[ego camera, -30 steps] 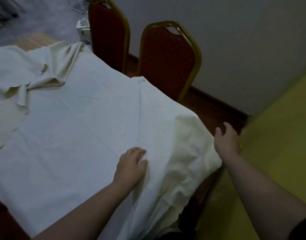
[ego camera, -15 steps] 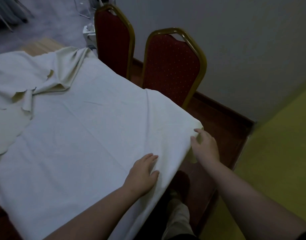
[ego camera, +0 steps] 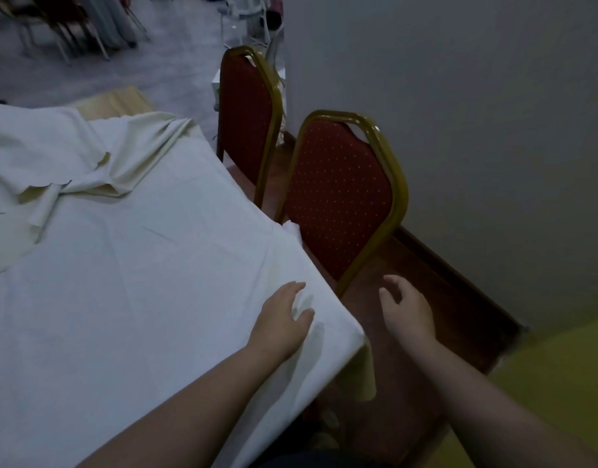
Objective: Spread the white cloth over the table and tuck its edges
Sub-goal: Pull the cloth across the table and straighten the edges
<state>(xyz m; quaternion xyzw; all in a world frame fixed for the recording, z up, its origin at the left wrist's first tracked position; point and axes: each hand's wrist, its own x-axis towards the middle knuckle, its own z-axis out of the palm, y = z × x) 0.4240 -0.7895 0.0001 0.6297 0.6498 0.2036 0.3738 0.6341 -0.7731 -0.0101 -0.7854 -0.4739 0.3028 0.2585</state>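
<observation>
White cloth (ego camera: pixel 149 282) covers the table's near corner, bunched at the far edge; left hand (ego camera: pixel 284 319) presses flat on it; right hand (ego camera: pixel 407 314) hovers, fingers loose, holding nothing; smoothing step, far folds likely next.

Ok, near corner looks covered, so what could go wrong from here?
The bunched far end of the white cloth is folded over itself; pulling here may drag it crooked. The left hand alone pins the corner, so it may slip. The right hand, free, could knock the red gold-framed chair.
</observation>
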